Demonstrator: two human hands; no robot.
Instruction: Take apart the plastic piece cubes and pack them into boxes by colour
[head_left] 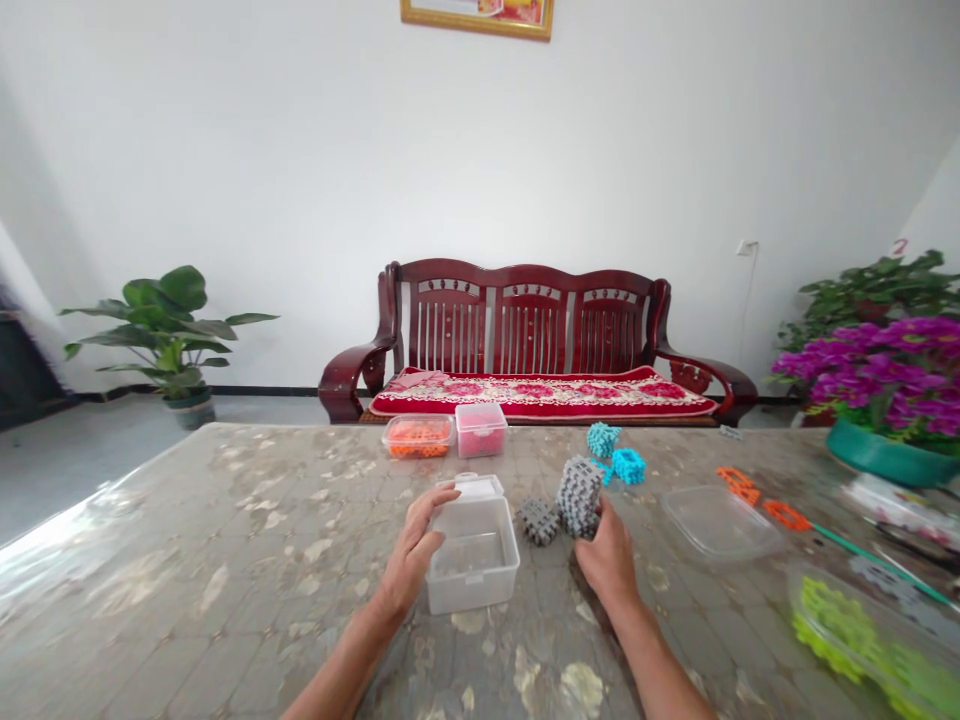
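Observation:
A clear plastic box (474,592) stands on the table with its lid (480,487) tipped back; no pieces show inside. My left hand (415,548) grips the box's left side, fingers curled over the back corner and thumb by the rim. My right hand (606,560) is closed around the lower right of an upright stack of grey interlocking plastic pieces (578,497). Some of its fingers are hidden behind the stack. Between the box and that stack lies a shorter grey stack (538,521).
Behind the box are tubs of orange pieces (418,440) and pink pieces (481,434). Blue assembled pieces (628,465) sit beyond the grey stack. To the right lie a clear lid (720,522), orange pieces (786,515), a tub of yellow-green pieces (847,630) and a flower pot (885,455).

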